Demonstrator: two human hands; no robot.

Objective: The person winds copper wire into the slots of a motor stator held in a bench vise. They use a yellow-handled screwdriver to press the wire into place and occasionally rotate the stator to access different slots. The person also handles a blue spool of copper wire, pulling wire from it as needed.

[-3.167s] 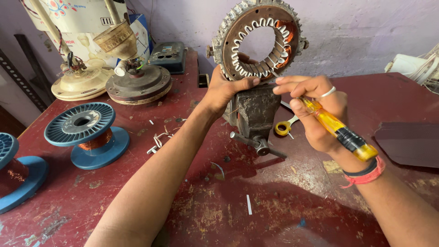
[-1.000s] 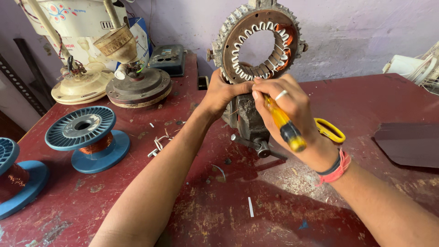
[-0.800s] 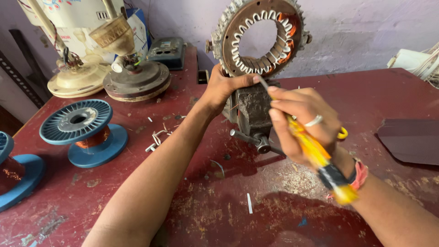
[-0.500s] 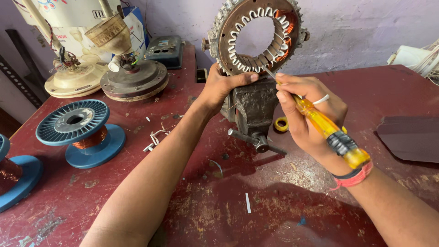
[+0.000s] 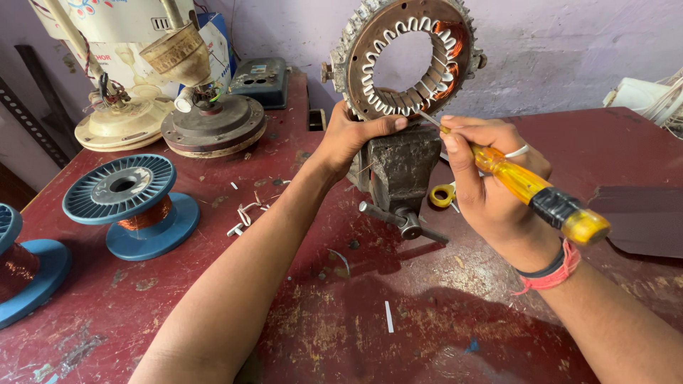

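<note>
A round metal stator ring (image 5: 407,57) with copper windings and white slot liners stands upright, clamped in a small grey bench vise (image 5: 400,171). My left hand (image 5: 353,134) grips the ring's lower left edge, thumb lying across the bottom slots. My right hand (image 5: 491,178) holds a screwdriver (image 5: 526,186) with a clear orange handle and black-and-yellow end. Its thin metal tip reaches the ring's lower inner slots beside my left thumb. A white strip shows between my right fingers.
Two blue spools of copper wire (image 5: 129,206) (image 5: 20,263) sit on the worn red table (image 5: 341,327) at left. Fan motor parts (image 5: 212,121) (image 5: 117,124) and a dark box (image 5: 260,78) stand behind. Yellow-handled scissors (image 5: 442,195) lie by the vise. White scraps litter the table.
My right hand swung the screwdriver down and away, then brought it back up, so the tip is again at the ring's lower slots. My left hand kept its grip on the ring.
</note>
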